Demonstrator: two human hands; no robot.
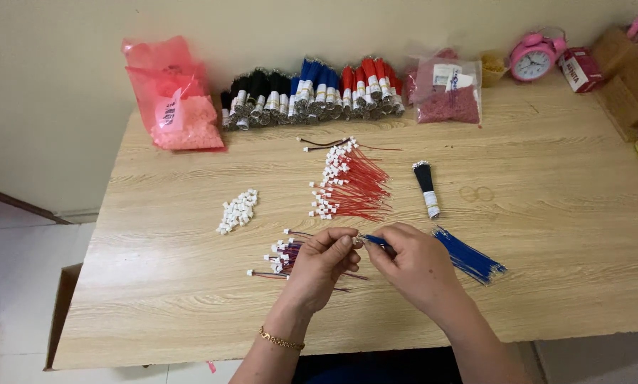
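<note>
While both hands pinch it, the blue wire (376, 242) lies left-right, tip toward the left hand (326, 259).

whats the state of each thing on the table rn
left hand: fingers pinched on a small white connector
right hand: pinching a blue wire
blue wires: loose, fanned
red wires with connectors: piled
black wire bundle: taped
white connectors: loose heap
pink bags: closed

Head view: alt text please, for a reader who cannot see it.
Two hands meet over a wooden table: the left hand pinches a small white connector, the right hand holds a blue wire to it. Around them lie loose blue wires, red wires with connectors and a pile of white connectors.
</note>
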